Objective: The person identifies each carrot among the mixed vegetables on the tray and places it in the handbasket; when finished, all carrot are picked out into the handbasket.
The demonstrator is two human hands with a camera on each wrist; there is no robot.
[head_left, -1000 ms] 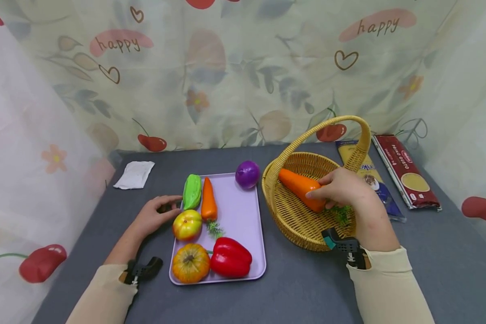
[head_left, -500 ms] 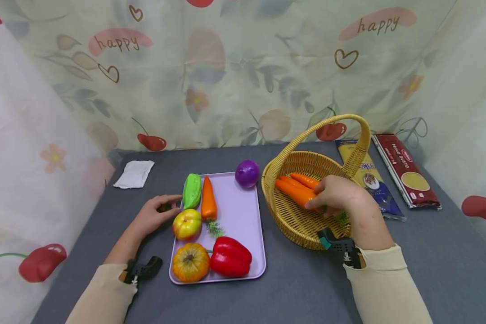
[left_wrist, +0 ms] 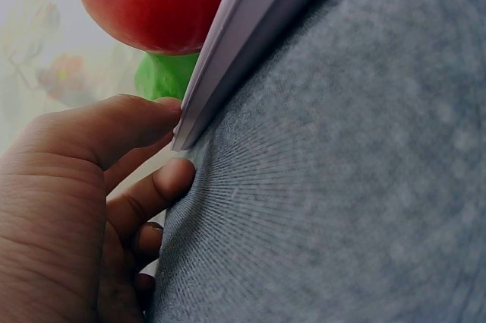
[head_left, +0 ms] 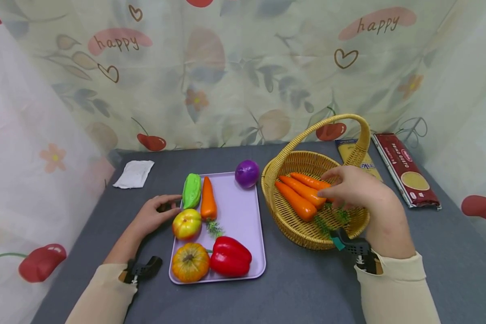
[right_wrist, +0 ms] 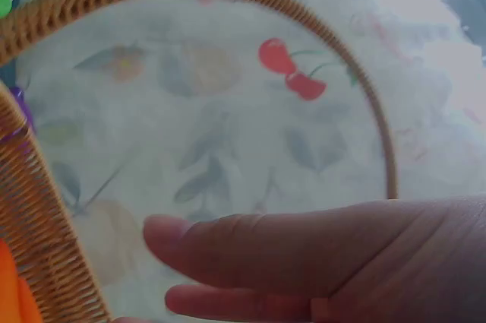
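Observation:
My right hand (head_left: 354,189) is over the right side of a wicker basket (head_left: 281,222), thumb and fingers apart with nothing between them. Below and left of the fingertips, three carrots (head_left: 294,201) lie side by side in the basket, green tops toward me. In the right wrist view, the thumb (right_wrist: 243,251) shows before the basket's handle (right_wrist: 338,38). My left hand (head_left: 154,216) rests at the left edge of a lilac tray (head_left: 240,216), fingertips touching its rim (left_wrist: 216,57). Nearest to it are a green ridged vegetable (head_left: 192,191) and a red-yellow fruit (head_left: 187,224).
Also on the tray are another carrot (head_left: 208,198), a small pumpkin (head_left: 190,262), a red bell pepper (head_left: 231,256) and a purple ball-shaped vegetable (head_left: 247,173). A white packet (head_left: 133,174) lies back left. Behind the basket are a red spaghetti pack (head_left: 407,171) and a yellow-blue pack (head_left: 346,148).
The right hand has lowered a carrot beside the others in the basket, let go of it and drawn back to the right. The left hand has stayed at the tray's edge.

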